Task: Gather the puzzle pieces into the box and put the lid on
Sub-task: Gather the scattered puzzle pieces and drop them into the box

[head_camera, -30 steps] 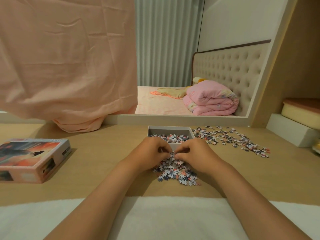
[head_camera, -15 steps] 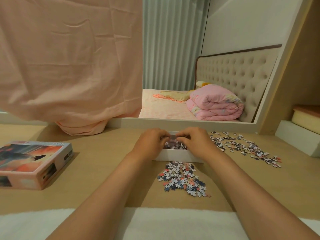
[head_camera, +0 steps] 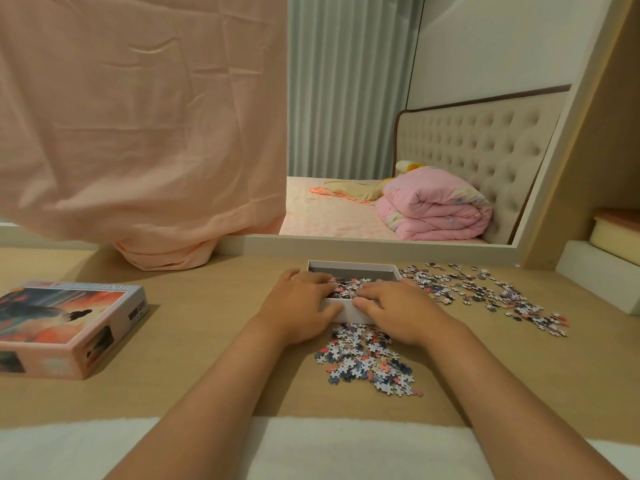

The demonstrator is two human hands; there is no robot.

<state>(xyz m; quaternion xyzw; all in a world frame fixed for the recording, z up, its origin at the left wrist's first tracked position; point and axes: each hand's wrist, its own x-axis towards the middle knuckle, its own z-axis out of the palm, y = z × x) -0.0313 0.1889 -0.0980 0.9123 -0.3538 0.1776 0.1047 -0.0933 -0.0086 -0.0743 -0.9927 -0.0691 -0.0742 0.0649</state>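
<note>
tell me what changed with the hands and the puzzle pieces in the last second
The left hand and right hand left the near pile, where they were gathering pieces, and moved forward to the box. They now rest flat over its near edge, the pieces apparently dropped inside. The scattered pieces on the right, the lid and the box stayed put.

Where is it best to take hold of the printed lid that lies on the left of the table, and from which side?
Probably from above, with the left hand, which is nearer: thumb on the near wall, fingers on the far one. The lid lies flat, picture up, with bare table before and behind it, so both walls are free.
</note>
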